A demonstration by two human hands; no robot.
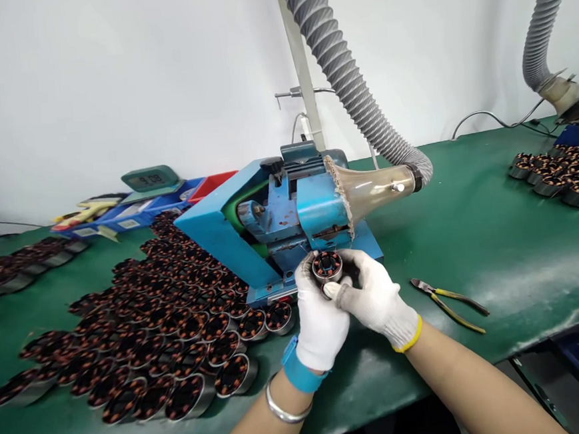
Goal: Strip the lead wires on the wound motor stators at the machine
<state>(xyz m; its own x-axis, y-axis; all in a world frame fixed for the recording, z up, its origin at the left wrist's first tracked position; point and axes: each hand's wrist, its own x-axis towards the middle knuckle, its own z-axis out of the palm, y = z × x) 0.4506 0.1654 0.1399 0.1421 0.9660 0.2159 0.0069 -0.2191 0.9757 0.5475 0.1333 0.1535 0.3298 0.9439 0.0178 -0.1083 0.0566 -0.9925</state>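
Note:
Both my hands, in white gloves, hold one motor stator [327,267], a metal ring with copper windings and a dark inside. My left hand [320,315] wraps round it from the left and below. From the right, my right hand [370,291] closes on it, thumb against its near side. The stator is just in front of a blue bench machine [319,211] with a clear funnel-shaped hood [375,191]. Left of my hands stand many similar stators [234,374] in rows.
A grey ribbed hose [355,98] runs up from the hood. Cutting pliers [449,305] with yellow handles lie on the green table [471,229] at right. Blue bins [139,215] and a digital clock [151,179] stand behind the stators. More stators [567,175] sit at far right.

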